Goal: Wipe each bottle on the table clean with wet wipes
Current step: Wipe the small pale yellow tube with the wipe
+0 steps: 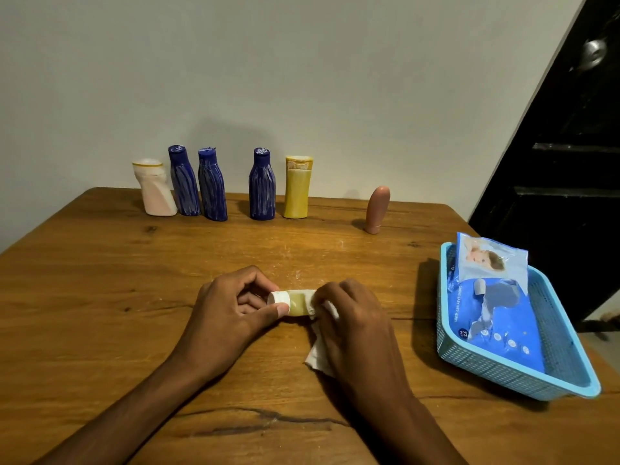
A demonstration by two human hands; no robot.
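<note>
A small pale yellow bottle with a white cap lies sideways just above the table's middle. My left hand pinches its capped end between thumb and fingers. My right hand presses a white wet wipe around the bottle's other end, hiding that end. Along the back edge stand a pink-white bottle, three streaked blue bottles, a yellow bottle and a slim pink bottle.
A blue plastic basket at the right edge holds a blue pack of wet wipes with its flap lifted. The wooden table meets a pale wall behind. A dark door stands at the right.
</note>
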